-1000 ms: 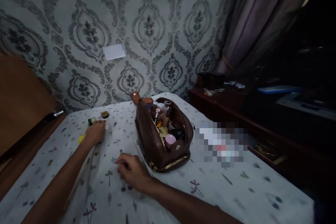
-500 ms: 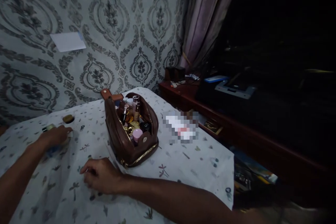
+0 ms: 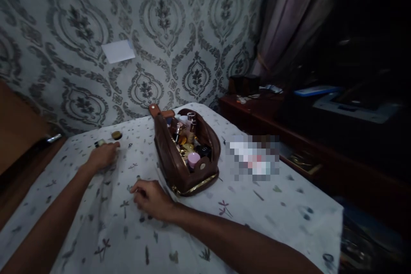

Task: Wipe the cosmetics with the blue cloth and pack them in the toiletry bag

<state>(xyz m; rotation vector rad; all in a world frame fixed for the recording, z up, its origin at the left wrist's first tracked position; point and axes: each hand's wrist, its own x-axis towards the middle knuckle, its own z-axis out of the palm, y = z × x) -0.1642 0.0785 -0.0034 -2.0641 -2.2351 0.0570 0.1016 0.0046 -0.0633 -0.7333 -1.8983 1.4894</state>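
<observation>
Legible lettering: none. Black item (image 3: pixel 203 150) in brown bag (image 3: pixel 168 158): small pale mark, too small to read. Pale, pink-marked item (image 3: pixel 252 158) on printed cloth (image 3: pixel 257 222): pixelated, any print unreadable

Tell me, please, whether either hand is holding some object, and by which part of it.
Nothing shows in the right hand. Whether the left hand holds anything cannot be told; its palm is hidden from view.

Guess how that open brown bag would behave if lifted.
The brown bag would probably flex, looking leathery and soft-sided. It may feel heavy, being crowded with containers. Tilted, it could spill the pink container, since the top gapes.
</observation>
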